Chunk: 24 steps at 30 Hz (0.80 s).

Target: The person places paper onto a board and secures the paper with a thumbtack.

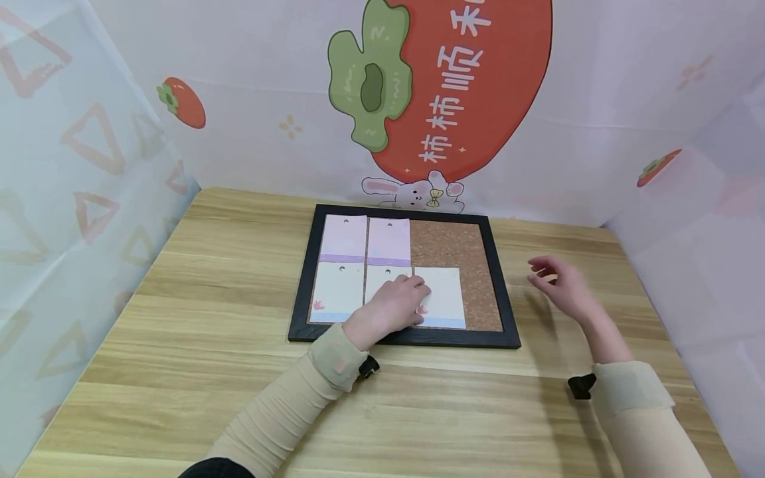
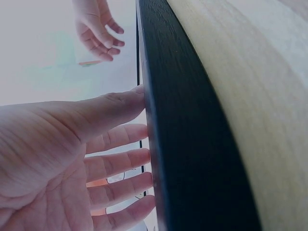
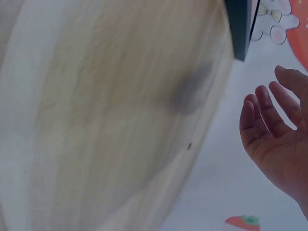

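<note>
A black-framed corkboard (image 1: 450,337) lies on the table with notes in two rows. My left hand (image 1: 391,307) rests over it, fingertips at the left edge of a white note (image 1: 443,295) with a blue band; no pin shows at that note's top. Beside it, another white note (image 1: 376,279) is partly hidden under the hand. In the left wrist view the fingers (image 2: 118,163) are extended and touch down behind the black frame (image 2: 187,144). To the board's right, my right hand (image 1: 562,285) hovers with loosely bent fingers, holding nothing visible.
A pinned white note (image 1: 337,295) fills the board's lower left. Above are two pinned lilac notes, a left one (image 1: 343,239) and a right one (image 1: 390,242). Bare cork (image 1: 448,244) shows at upper right. A printed cloth (image 1: 251,146) hangs behind the wooden table (image 1: 197,299).
</note>
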{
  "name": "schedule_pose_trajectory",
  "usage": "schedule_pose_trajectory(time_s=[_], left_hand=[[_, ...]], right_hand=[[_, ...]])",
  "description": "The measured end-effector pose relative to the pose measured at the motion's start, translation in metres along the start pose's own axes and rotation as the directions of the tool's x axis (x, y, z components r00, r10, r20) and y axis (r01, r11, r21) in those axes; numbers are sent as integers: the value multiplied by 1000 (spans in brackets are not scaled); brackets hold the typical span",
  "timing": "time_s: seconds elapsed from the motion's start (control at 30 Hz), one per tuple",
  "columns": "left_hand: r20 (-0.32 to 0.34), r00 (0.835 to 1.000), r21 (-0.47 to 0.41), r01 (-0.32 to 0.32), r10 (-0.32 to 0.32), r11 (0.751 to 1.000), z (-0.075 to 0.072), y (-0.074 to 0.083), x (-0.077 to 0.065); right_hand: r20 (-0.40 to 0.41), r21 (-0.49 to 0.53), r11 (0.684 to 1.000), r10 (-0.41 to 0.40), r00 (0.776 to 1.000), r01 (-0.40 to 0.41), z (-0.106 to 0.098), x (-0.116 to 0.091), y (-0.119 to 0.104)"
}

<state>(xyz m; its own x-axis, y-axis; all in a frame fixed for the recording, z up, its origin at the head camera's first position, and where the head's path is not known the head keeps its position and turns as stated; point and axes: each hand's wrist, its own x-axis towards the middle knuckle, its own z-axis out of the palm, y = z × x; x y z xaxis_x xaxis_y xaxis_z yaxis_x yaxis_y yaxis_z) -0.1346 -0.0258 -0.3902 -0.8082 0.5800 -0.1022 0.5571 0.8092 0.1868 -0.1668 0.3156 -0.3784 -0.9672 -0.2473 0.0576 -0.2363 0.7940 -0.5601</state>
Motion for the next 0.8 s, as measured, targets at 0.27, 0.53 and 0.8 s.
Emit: schedule_pose_trajectory(time_s=[0.27,0.53,0.8], left_hand=[[3,1000,1,0,0,1000,-1,0,-1],[10,1000,-4,-3,3,1000,-2,0,-2],[15,1000,1,-5,5,1000,-1,-1,-1]], right_hand=[[-67,38,984,176,982,-174,-6,-6,33],[-73,40,961,277,958,-274,-8,-10,48],[-86,76,933,357,930,-351,-8,-9,59]])
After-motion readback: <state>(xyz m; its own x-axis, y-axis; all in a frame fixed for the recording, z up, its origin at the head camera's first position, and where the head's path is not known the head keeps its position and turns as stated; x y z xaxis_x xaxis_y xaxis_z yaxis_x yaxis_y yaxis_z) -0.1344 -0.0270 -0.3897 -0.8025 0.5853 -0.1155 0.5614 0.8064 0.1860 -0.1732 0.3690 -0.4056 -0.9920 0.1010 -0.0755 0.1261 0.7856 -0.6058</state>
